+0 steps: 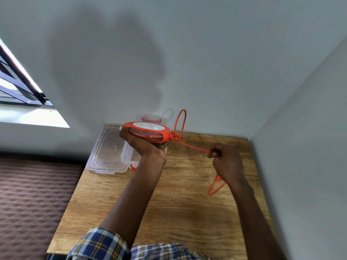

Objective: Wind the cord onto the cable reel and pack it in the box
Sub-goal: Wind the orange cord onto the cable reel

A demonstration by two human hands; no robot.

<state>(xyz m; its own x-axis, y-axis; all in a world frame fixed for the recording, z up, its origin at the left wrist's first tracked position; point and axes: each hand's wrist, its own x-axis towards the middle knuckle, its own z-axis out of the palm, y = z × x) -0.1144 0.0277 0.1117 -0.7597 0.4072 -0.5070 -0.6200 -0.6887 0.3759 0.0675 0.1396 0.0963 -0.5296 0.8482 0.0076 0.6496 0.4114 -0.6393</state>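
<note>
Cord (193, 146) is running taut from the cable reel (146, 133), which our left hand (148, 147) is cupping from below above the open box (112, 152), to our right hand (226, 162), fingers pinching it. We are judging steady tension best, feeding the loose loop in without kinks.

This looks like a room in a home: a small wood-grain worktop (187, 203) pushed into the corner of plain pale walls (206, 53), a barred window (18, 81) at left, and a quilted brown mattress (33, 194) beside its left edge.
</note>
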